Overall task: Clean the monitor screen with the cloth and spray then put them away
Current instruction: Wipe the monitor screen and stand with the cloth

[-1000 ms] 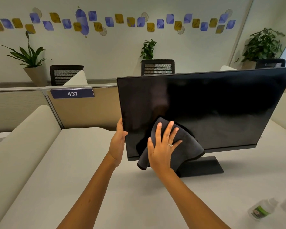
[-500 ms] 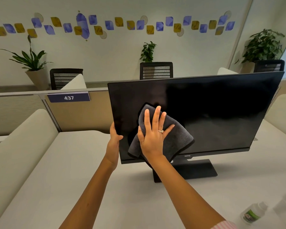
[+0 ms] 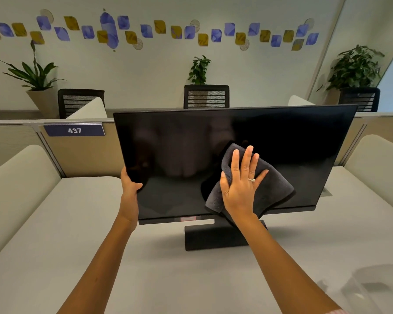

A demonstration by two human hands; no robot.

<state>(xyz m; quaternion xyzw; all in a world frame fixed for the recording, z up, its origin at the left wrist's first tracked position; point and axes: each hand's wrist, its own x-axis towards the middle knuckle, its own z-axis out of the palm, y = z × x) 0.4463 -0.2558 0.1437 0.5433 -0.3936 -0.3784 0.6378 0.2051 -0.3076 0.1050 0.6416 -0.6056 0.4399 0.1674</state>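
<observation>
A black monitor [image 3: 281,141] stands on its base [image 3: 209,239] in the middle of the desk, screen dark and facing me. My left hand [image 3: 129,186] grips the monitor's lower left edge, thumb on the front. My right hand [image 3: 241,189] lies flat with fingers spread on a dark grey cloth [image 3: 275,189], pressing it against the lower middle of the screen. The cloth's folds hang down over the bottom bezel. No spray bottle shows in this view.
The pale grey desk [image 3: 100,257] has cushioned beige dividers at left [image 3: 16,182] and right [image 3: 377,168]. A partition with a "437" sign [image 3: 74,130] runs behind. A clear plastic container [image 3: 372,288] sits at the near right. Chairs and potted plants line the far wall.
My right hand has slid the cloth from the screen's lower left toward its middle. The spray bottle at the lower right has dropped out of view as the camera shifted.
</observation>
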